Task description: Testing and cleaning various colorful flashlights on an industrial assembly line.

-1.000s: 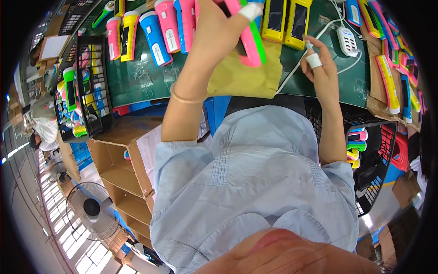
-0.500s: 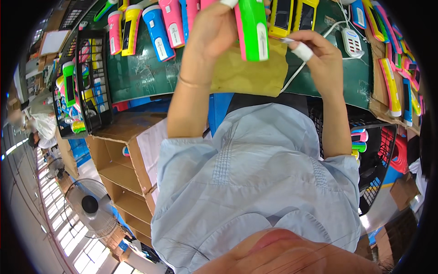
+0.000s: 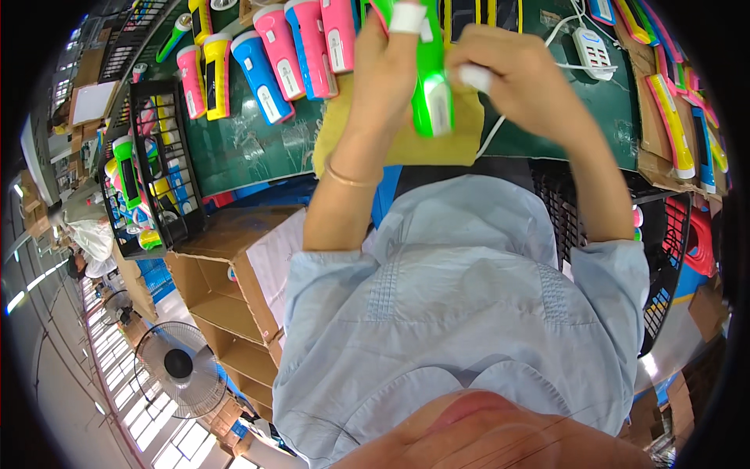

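Green plastic flashlight [image 3: 428,86] clamped in left hand [image 3: 388,74] grip, right hand [image 3: 519,82] fingers pinching it, above green counter [image 3: 242,144].

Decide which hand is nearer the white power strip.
Right. The right hand is just left of the power strip; the left hand, holding the green torch, is farther away.

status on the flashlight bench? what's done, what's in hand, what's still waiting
Looks done: a row of pink, blue and yellow flashlights lies on the green mat. In hand: the left hand holds a green flashlight over the yellow cloth while the right hand works at its side. Possibly left: more flashlights sit in the black wire crate, but finished or not I cannot tell.
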